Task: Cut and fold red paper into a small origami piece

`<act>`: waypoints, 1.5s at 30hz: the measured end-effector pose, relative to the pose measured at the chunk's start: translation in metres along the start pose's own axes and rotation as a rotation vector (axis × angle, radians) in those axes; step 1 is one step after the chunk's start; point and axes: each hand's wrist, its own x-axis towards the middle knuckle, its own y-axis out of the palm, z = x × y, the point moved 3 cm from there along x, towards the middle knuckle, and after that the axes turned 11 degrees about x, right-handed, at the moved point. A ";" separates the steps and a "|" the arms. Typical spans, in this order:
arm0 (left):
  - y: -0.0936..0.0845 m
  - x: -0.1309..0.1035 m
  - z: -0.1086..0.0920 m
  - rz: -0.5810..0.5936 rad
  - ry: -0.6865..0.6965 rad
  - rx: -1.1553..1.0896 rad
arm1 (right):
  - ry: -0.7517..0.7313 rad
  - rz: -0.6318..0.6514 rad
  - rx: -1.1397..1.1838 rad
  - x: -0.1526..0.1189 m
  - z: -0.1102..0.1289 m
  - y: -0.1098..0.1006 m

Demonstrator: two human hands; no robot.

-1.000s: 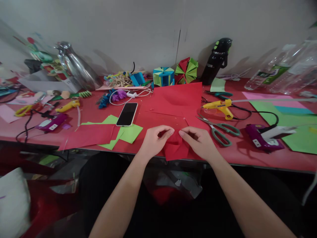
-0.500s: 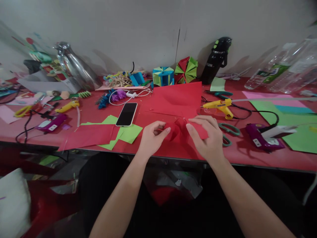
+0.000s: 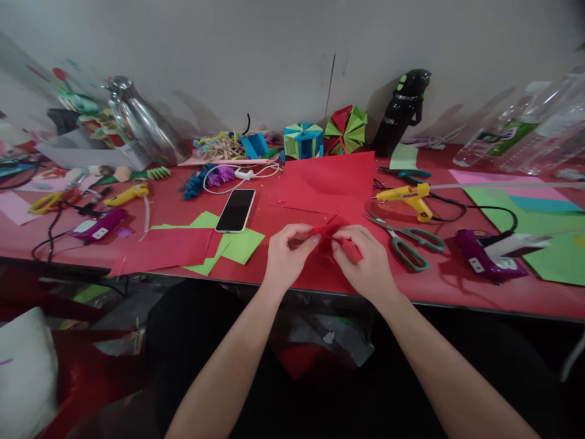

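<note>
Both hands hold a folded piece of red paper (image 3: 326, 239) above the red table, close to its front edge. My left hand (image 3: 289, 250) pinches the paper's left side between thumb and fingers. On the right side, my right hand (image 3: 363, 259) is closed on it with thumb and index finger. The paper's lower folds blend with the table and are hard to make out. Just beyond the hands lies a large red sheet (image 3: 326, 183). Green-handled scissors (image 3: 408, 241) rest to the right of my right hand.
A phone (image 3: 235, 210) lies left of the hands on green paper squares (image 3: 244, 245), by red sheets (image 3: 164, 250). Yellow glue guns (image 3: 406, 198) and purple power boxes (image 3: 489, 256) with cables sit at both sides. Folded paper models (image 3: 346, 129), a black bottle (image 3: 402, 113) and a steel jug (image 3: 141, 122) stand behind.
My right hand has moved left and closed on the red paper, nearer my left hand. The scissors are now more fully uncovered. My left hand keeps its pinch.
</note>
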 end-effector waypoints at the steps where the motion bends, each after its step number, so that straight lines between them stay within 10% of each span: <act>1: 0.001 0.000 0.000 0.015 -0.001 -0.013 | 0.000 -0.001 0.005 0.000 0.001 0.000; 24: 0.002 0.001 0.010 0.141 -0.111 -0.164 | -0.127 0.039 -0.109 -0.007 0.002 0.004; 34: -0.004 0.003 0.000 0.076 0.183 0.046 | -0.006 0.185 -0.024 -0.006 0.001 0.006; 45: -0.005 0.007 0.015 0.130 -0.277 -0.273 | 0.007 0.176 -0.064 -0.003 -0.012 -0.003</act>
